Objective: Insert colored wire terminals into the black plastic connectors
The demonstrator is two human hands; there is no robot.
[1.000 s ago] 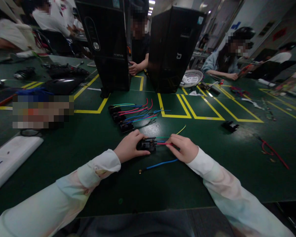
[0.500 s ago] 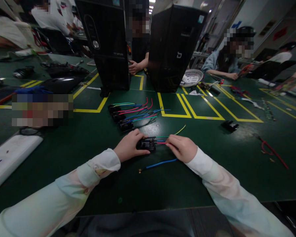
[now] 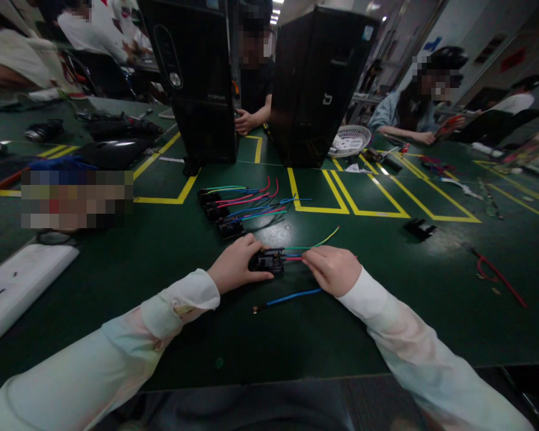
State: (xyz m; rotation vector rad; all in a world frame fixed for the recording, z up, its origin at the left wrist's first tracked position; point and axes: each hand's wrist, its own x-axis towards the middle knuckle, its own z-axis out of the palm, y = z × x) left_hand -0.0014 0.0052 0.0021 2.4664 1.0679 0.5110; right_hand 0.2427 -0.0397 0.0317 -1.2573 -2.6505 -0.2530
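The black connector sits in the centre of the frame, its far end covered by the left hand, thumb and fingers clamped on either side. Wires run rightward from its open end: a red wire pinched in the fingertips of the right hand, and a yellow-green wire rising past the knuckles. Whether the thin blue one between them is pinched too is hard to tell at this blur.

Over the last second the right hand has rolled slightly, baring more of the yellow-green wire, while the left has held its place. The red wire still meets the connector, so the join looks much the same; I judge this a small adjustment of grip.

Just below the right hand lies a loose blue wire with a metal tip. Above, near centre, is a cluster of wired connectors; a black part rests right of centre. At upper centre two black computer towers stand on the green table, a co-worker's hand between them.
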